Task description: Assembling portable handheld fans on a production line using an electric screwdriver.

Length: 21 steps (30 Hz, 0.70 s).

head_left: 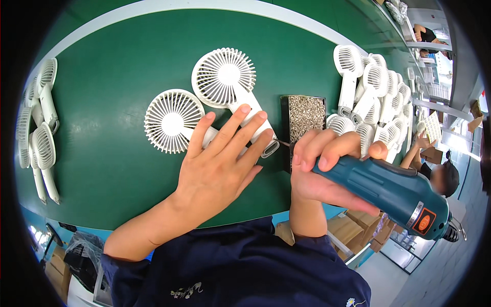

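Observation:
My left hand [217, 158] lies palm down with its fingers spread across the handles of two white handheld fans. The upper fan [228, 75] has its handle slanting down to the right, under my fingertips. A second fan [173, 122] lies to the left, most of its handle hidden beneath my hand. My right hand [327, 163] is wrapped around a teal electric screwdriver [388, 189]. Its thin bit points left and reaches the handle end of the upper fan; whether a screw sits there is hidden. Just beyond my right hand stands a black box of small metal screws [307, 112].
A pile of white handheld fans [376, 82] covers the right side of the green table [112, 189]. Several more fans [43, 146] lie along the left edge. Cardboard boxes [358, 227] stand below the table at right. Another person [440, 174] is at the far right.

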Motion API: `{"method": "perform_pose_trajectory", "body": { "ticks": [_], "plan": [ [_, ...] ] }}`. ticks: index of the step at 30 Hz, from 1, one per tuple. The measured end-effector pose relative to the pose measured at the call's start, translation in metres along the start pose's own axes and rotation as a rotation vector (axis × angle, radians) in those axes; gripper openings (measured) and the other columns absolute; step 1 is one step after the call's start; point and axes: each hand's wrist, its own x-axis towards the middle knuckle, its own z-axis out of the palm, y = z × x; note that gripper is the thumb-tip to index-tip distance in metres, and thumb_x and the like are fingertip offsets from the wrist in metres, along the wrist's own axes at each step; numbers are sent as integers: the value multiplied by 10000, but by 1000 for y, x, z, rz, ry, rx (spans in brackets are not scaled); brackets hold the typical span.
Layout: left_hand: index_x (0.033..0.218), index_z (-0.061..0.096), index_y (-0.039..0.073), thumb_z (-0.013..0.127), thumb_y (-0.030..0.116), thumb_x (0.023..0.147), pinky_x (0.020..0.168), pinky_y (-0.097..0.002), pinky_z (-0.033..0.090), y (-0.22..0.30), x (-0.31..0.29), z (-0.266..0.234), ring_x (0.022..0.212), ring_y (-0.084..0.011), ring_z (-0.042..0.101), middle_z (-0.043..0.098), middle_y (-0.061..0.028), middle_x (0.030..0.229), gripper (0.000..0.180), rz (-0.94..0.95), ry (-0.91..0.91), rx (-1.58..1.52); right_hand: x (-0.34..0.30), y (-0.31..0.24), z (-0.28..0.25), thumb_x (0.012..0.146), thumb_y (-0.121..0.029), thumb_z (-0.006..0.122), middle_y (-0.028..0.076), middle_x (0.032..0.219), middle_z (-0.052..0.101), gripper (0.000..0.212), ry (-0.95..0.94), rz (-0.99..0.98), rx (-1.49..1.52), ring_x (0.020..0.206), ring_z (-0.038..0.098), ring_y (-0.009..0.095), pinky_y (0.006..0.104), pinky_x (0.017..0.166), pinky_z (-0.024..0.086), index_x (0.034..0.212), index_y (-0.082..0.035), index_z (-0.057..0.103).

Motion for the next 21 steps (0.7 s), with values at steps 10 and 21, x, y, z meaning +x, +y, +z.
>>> {"method": "perform_pose_trajectory", "body": {
  "ticks": [10,21],
  "plan": [
    [1227,611,143,745,251,755,1080,-504,240,1,1,0,1362,-228,381,476,-34,1413,502,16,12,-13,4,-16,-6,817,-774,452,121,814,520,826,-70,-37,-26,574,502,258,380,508,424,1368,-168,344],
    [1207,617,90,629,105,820,1029,-453,294,0,-6,1,1322,-181,428,517,-17,1361,387,106,-15,75,-11,-35,-35,851,-778,360,99,733,494,796,152,-141,-153,482,482,206,315,385,416,1328,-141,341]
  ]
}}
